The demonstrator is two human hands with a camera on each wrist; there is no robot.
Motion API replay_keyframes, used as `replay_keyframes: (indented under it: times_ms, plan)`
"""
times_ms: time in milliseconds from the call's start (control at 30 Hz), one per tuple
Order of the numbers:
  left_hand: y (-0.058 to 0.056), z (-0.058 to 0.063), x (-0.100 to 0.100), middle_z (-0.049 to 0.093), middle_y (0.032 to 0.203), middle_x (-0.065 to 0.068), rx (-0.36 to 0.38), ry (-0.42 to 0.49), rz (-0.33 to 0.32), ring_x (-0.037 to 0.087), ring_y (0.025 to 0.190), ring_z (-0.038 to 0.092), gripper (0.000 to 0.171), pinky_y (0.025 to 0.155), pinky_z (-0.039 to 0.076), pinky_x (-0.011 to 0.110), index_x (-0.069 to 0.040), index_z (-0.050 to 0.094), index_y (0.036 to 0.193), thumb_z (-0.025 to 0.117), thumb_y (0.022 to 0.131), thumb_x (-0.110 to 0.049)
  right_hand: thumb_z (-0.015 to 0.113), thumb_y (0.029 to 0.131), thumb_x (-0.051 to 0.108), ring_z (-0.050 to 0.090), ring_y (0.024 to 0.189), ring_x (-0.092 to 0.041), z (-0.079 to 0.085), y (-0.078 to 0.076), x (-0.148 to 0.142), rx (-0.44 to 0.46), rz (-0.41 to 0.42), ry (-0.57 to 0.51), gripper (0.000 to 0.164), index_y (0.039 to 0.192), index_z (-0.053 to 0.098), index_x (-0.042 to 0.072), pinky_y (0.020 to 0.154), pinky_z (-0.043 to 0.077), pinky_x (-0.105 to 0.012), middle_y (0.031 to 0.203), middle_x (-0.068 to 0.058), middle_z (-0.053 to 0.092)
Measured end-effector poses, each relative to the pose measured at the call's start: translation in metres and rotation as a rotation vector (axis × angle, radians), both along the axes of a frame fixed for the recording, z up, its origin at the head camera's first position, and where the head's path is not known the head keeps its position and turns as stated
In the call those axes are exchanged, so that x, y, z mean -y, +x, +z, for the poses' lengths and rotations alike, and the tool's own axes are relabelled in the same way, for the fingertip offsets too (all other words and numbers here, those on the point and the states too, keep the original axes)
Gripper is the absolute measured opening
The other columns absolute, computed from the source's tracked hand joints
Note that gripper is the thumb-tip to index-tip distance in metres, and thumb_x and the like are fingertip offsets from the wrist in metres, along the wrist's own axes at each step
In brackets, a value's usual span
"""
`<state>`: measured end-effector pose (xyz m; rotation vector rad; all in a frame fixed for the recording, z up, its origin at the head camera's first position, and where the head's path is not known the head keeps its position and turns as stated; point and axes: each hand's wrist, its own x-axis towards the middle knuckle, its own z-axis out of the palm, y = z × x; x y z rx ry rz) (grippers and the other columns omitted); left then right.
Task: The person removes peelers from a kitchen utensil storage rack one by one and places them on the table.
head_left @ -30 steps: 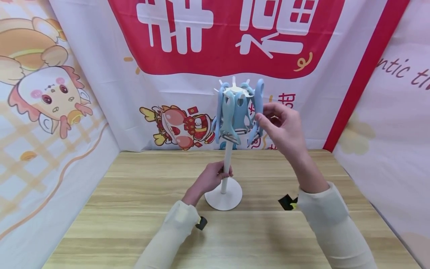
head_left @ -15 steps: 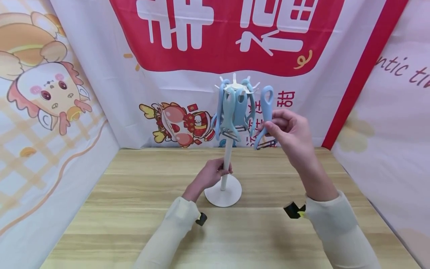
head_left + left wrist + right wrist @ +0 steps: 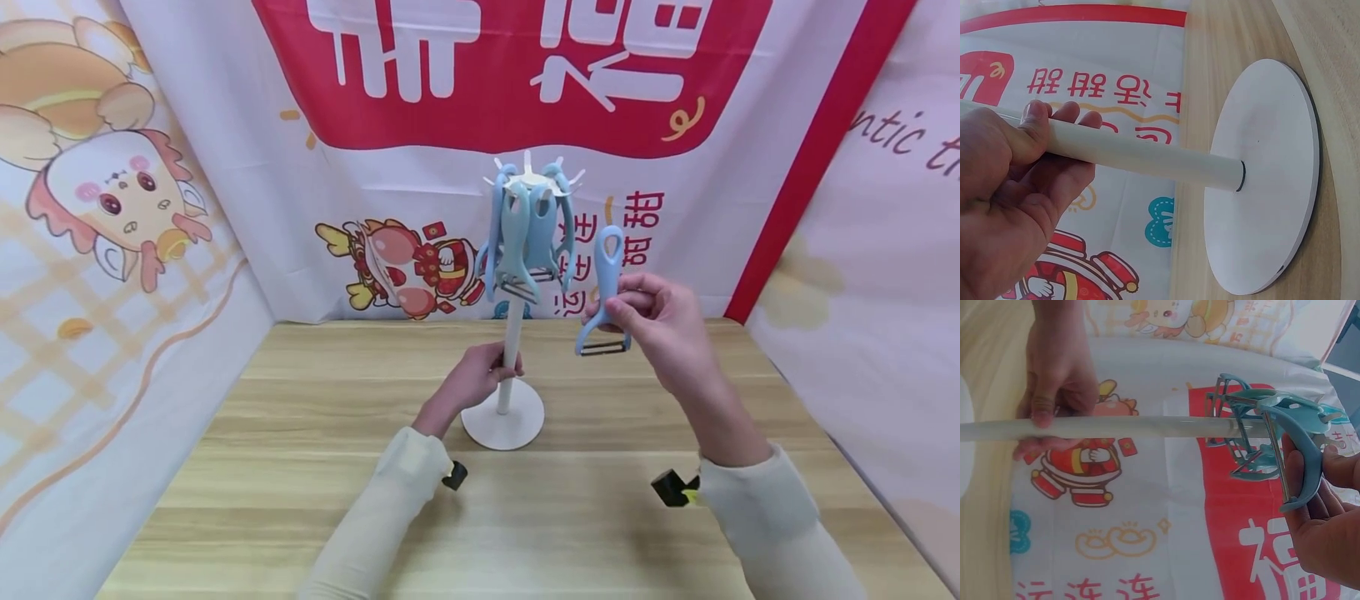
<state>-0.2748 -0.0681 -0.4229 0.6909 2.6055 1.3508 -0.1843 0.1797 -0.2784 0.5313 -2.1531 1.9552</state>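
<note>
My right hand pinches a light blue Y-shaped vegetable peeler between thumb and fingers, its looped handle up and its blade low. It is held to the right of a white stand, apart from it in the head view. Several other blue peelers hang by their handle holes from the prongs at the stand's top. My left hand grips the stand's pole just above its round base. The left wrist view shows the thumb and fingers wrapped round the pole. The right wrist view shows the held peeler with its metal blade.
The stand's base rests on a light wood-grain table. Behind it hangs a white cloth with a red printed panel and cartoon figures. Printed cloths also close in the left and right sides.
The right hand has drawn the peeler off the stand's right side, then moved it right and down. The left hand keeps its grip on the pole.
</note>
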Motion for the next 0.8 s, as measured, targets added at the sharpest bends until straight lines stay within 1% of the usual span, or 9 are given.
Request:
replay_keyframes:
  times_ms: [67,167,233,333,400,467,567,633,800]
  plan:
    - [-0.001,0.001,0.001,0.068,0.099,0.001,0.013,-0.001,0.003,0.020,0.103,0.067,0.011,0.104,0.052,0.049,-0.014,0.065,0.098,0.059,0.098,-0.005,0.066,0.095,0.013,0.076,0.088,-0.010,-0.005,0.000,-0.001,0.026,0.000,0.019,0.023,0.113,0.061,0.000,0.084,0.058,-0.023,0.092,0.007,0.077]
    - [-0.001,0.000,0.001,0.068,0.099,0.001,0.021,-0.003,0.004,0.020,0.103,0.067,0.011,0.104,0.052,0.049,-0.015,0.065,0.098,0.059,0.099,-0.006,0.066,0.096,0.017,0.076,0.089,-0.009,-0.012,0.001,-0.002,0.084,-0.008,0.078,0.025,0.114,0.059,0.001,0.084,0.058,-0.022,0.092,0.008,0.077]
    - [-0.002,0.000,0.001,0.069,0.099,0.001,0.024,-0.005,0.003,0.020,0.103,0.067,0.011,0.104,0.052,0.049,-0.015,0.065,0.098,0.059,0.099,-0.006,0.066,0.096,0.018,0.075,0.090,-0.010,-0.018,0.002,-0.002,0.112,-0.008,0.118,0.028,0.115,0.057,-0.001,0.084,0.059,-0.023,0.094,0.005,0.077]
    - [-0.002,0.000,0.001,0.069,0.099,0.001,0.024,-0.006,0.005,0.021,0.103,0.067,0.010,0.104,0.052,0.050,-0.015,0.065,0.098,0.060,0.098,-0.006,0.065,0.097,0.018,0.075,0.091,-0.011,-0.026,0.003,-0.004,0.144,-0.003,0.162,0.032,0.118,0.055,-0.004,0.085,0.059,-0.025,0.101,-0.007,0.077]
    - [-0.002,-0.001,0.000,0.069,0.099,0.001,0.022,-0.005,0.006,0.021,0.103,0.067,0.010,0.104,0.052,0.050,-0.015,0.065,0.098,0.061,0.098,-0.006,0.064,0.097,0.017,0.075,0.092,-0.011,-0.030,0.004,-0.005,0.161,-0.002,0.173,0.032,0.119,0.054,-0.004,0.085,0.059,-0.026,0.105,-0.013,0.076]
    - [-0.003,-0.001,0.000,0.068,0.099,0.001,0.017,-0.007,0.003,0.021,0.103,0.067,0.010,0.104,0.052,0.050,-0.016,0.065,0.097,0.061,0.098,-0.006,0.064,0.097,0.016,0.075,0.092,-0.011,-0.034,0.005,-0.007,0.170,-0.006,0.181,0.031,0.119,0.055,-0.004,0.085,0.059,-0.027,0.106,-0.012,0.076]
    - [-0.003,-0.001,0.000,0.069,0.099,0.001,-0.001,-0.011,-0.007,0.020,0.103,0.067,0.010,0.103,0.052,0.049,-0.015,0.065,0.097,0.061,0.098,-0.006,0.064,0.097,0.018,0.075,0.092,-0.011,-0.038,0.006,-0.008,0.183,-0.015,0.195,0.030,0.118,0.056,-0.002,0.086,0.059,-0.028,0.100,-0.003,0.077]
    - [-0.003,-0.001,0.000,0.069,0.098,0.001,-0.020,-0.017,-0.011,0.020,0.102,0.068,0.010,0.102,0.053,0.048,-0.015,0.065,0.097,0.061,0.098,-0.006,0.065,0.097,0.019,0.075,0.093,-0.012,-0.041,0.006,-0.009,0.191,-0.014,0.197,0.031,0.118,0.056,-0.002,0.086,0.059,-0.029,0.098,0.001,0.077]
    - [-0.003,0.000,0.000,0.069,0.098,0.001,-0.046,-0.028,-0.016,0.020,0.101,0.068,0.009,0.101,0.054,0.047,-0.014,0.065,0.097,0.060,0.098,-0.005,0.065,0.097,0.019,0.075,0.093,-0.013,-0.048,0.007,-0.011,0.204,-0.015,0.203,0.032,0.119,0.056,-0.002,0.086,0.059,-0.029,0.100,-0.001,0.077]
